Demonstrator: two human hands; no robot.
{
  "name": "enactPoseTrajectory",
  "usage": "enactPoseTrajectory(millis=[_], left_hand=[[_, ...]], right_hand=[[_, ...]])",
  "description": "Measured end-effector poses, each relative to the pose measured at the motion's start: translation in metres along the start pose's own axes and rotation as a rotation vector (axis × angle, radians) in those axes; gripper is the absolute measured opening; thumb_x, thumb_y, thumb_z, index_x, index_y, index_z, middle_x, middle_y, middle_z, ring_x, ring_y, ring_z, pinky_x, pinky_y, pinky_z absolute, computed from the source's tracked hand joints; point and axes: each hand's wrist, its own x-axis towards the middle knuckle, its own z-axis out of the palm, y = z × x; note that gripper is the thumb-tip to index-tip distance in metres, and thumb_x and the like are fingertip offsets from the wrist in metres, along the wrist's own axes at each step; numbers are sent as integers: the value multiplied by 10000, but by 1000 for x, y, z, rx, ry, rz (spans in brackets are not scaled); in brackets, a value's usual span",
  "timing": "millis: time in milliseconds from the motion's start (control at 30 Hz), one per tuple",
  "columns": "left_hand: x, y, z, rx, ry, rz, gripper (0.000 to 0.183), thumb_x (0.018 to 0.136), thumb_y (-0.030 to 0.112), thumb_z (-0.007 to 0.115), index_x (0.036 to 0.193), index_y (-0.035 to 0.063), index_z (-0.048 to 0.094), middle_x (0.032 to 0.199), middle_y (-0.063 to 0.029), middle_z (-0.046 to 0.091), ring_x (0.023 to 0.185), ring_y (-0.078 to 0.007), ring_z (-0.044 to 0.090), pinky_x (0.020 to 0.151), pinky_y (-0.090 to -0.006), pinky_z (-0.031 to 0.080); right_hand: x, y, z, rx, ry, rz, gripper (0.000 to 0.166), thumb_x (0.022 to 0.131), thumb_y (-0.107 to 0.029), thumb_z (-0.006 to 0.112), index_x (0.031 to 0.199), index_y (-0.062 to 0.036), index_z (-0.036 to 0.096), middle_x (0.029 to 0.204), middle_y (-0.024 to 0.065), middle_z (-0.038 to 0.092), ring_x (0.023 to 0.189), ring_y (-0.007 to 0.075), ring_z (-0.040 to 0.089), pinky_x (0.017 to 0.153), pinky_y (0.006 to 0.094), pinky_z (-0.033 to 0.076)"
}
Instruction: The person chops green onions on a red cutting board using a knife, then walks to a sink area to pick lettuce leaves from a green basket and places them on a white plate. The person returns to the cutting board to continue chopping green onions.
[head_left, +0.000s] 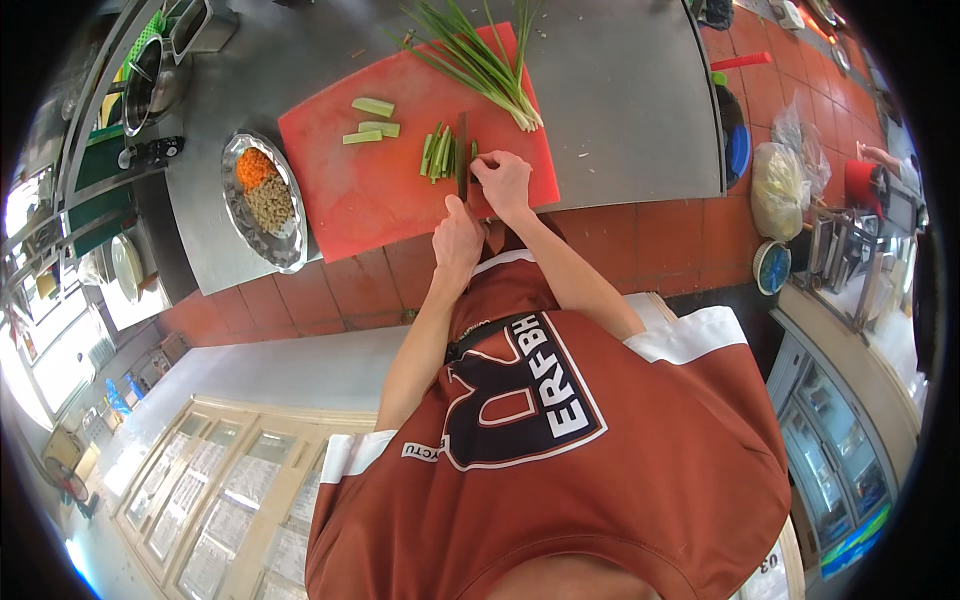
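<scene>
My left hand (458, 234) grips the handle of a kitchen knife (462, 150), whose dark blade points away from me over a red cutting board (352, 191). Just right of the blade, my right hand (504, 178) has its fingers curled onto a green vegetable piece (474, 148), mostly hidden under them. Several slim green vegetable sticks (437, 154) lie together at the blade's left. Farther left on the board are pale green cut pieces, probably cucumber (373, 107). A bunch of scallions (491, 79) lies across the board's far right corner, its white ends toward me.
An oval metal platter (300, 251) with chopped orange vegetable (255, 169) and brownish mince (270, 204) sits left of the board. The board overhangs the near edge of the steel table (622, 105). Metal pans (154, 82) stand far left. A filled plastic bag (776, 187) is right of the table.
</scene>
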Motion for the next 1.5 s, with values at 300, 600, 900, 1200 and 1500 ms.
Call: enactPoseTrajectory(millis=[300, 600, 900, 1200, 1500], left_hand=[[-4, 13, -8, 106, -3, 1, 268, 913, 153, 594, 1009, 29, 377, 721, -306, 656, 734, -501, 676, 633, -568, 553], [-2, 13, -6, 152, -26, 7, 306, 894, 153, 631, 1010, 27, 378, 739, -296, 664, 747, -491, 680, 640, -555, 557], [-1, 11, 3, 162, -38, -46, 266, 931, 141, 593, 1030, 15, 381, 739, -289, 667, 749, -492, 682, 640, -560, 561], [2, -12, 9, 10, -18, 6, 227, 987, 180, 542, 1028, 25, 381, 724, -301, 658, 699, -484, 677, 574, -568, 539], [3, -12, -14, 27, 168, 27, 236, 1019, 235, 524, 1012, 39, 392, 758, -305, 654, 691, -507, 659, 572, -580, 519]], right_hand=[[2, 5, -1, 63, -58, 95, 213, 795, -163, 720, 866, 33, 763, 812, 204, 731, 759, 311, 723, 743, 382, 560], [2, 7, -1, 37, -30, 59, 211, 789, -167, 725, 871, 23, 766, 814, 196, 732, 761, 319, 720, 745, 386, 561], [1, 1, -3, 23, -21, 51, 215, 798, -170, 720, 875, 26, 764, 827, 196, 733, 764, 317, 721, 747, 385, 561], [3, -7, 2, -108, -57, 76, 215, 833, -157, 685, 918, 27, 760, 861, 217, 729, 814, 359, 717, 778, 425, 561], [6, -7, 21, -182, -37, -49, 226, 890, -148, 665, 1031, 4, 753, 953, 230, 724, 879, 370, 709, 825, 428, 560]])
